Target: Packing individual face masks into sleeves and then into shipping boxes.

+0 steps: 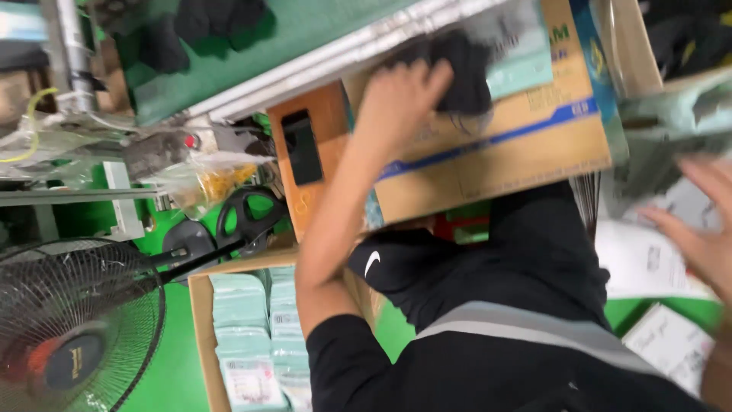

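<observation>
My left hand (400, 99) reaches up over a large cardboard box (496, 152) and is closed on a black fabric item (467, 65) at the box's top edge. A pale green plastic-wrapped pack (522, 53) lies just beside the fabric. My right hand (701, 229) is blurred at the right edge, fingers spread and holding nothing, next to a crinkled clear plastic pack (671, 130) and white printed sheets (648, 263). My black sleeve and dark clothing with a grey stripe (526, 328) fill the lower middle.
A green belt surface (305, 34) with black fabric pieces (221, 19) runs along the top. Black-handled scissors (244, 217), a bag of yellow bits (206, 179), a floor fan (76, 328) and an open carton of pale green packs (252, 328) sit on the left.
</observation>
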